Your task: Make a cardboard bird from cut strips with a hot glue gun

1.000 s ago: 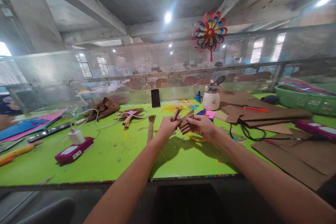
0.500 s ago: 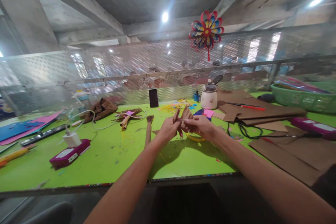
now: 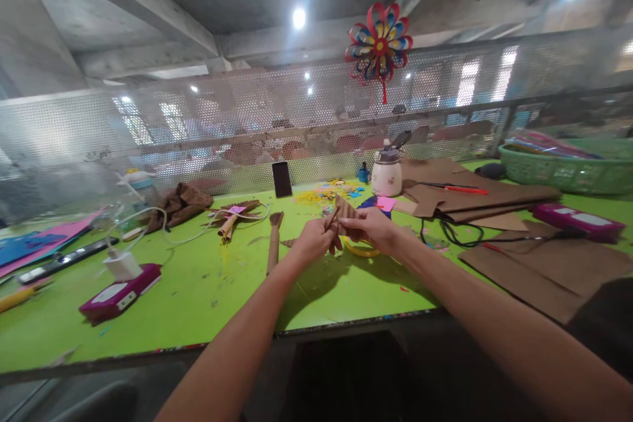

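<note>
My left hand (image 3: pixel 315 239) and my right hand (image 3: pixel 372 227) meet above the green table, both pinching one small folded piece of brown paper (image 3: pixel 342 211). The fingers of each hand are closed on it. Just left of my left hand lies a rolled brown paper stick with a frayed top (image 3: pixel 273 242). Partly hidden behind my right hand is a yellow ring of tape (image 3: pixel 363 250), with a dark blue object and a pink paper (image 3: pixel 384 203) beyond it.
Brown paper sheets (image 3: pixel 475 194), a red pen (image 3: pixel 466 190) and a green basket (image 3: pixel 558 170) lie right. A white bottle (image 3: pixel 386 175) and black phone (image 3: pixel 281 179) stand behind. Left are a purple power strip (image 3: pixel 120 293), a cable and a brown paper flower (image 3: pixel 240 211).
The view has shifted slightly, so the table items appear a little further left and higher. The brown paper piece between my fingers has tilted and looks more closed up. Both hands still hold it.
</note>
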A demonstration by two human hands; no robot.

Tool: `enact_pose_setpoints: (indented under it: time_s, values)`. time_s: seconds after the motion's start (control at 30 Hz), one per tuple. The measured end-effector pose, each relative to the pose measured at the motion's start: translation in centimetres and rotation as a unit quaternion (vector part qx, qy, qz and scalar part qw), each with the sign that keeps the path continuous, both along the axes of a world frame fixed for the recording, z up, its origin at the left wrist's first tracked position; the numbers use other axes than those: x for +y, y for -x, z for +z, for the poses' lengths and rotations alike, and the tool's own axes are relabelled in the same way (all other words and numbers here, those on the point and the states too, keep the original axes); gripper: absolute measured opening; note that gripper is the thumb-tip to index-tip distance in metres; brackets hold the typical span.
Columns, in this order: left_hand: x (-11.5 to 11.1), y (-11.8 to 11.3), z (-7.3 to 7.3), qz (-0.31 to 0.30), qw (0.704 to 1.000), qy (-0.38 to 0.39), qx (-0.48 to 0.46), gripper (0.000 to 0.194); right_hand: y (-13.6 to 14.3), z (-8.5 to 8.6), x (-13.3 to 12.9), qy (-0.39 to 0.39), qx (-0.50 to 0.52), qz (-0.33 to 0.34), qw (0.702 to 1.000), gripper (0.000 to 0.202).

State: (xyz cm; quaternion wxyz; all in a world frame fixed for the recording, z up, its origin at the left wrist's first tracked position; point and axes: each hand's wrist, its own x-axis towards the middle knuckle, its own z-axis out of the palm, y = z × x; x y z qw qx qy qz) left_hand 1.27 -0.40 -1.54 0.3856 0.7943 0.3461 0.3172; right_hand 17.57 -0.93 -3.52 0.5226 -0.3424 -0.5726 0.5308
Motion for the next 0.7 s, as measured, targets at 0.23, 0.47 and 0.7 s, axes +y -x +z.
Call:
enact_pose_setpoints:
  time_s: [0.23, 0.47, 0.7]
  values:
    - [0.49, -0.09, -0.75, -0.002, 0.999, -0.02, 0.042, 0.024, 0.01, 0.1, -0.07, -0.03, -0.05, -0.052, 0.997, 0.036]
    - [0.67, -0.15, -0.74, 0.021, 0.999, 0.048, 0.0, 0.02, 0.25, 0.2, -0.06, 0.008, -0.008, -0.057, 0.998, 0.034]
    - [0.97, 0.16, -0.56, 0.024, 0.998, 0.061, 0.004, 0.019, 0.12, 0.28, -0.12, 0.008, 0.015, -0.022, 1.0, 0.031]
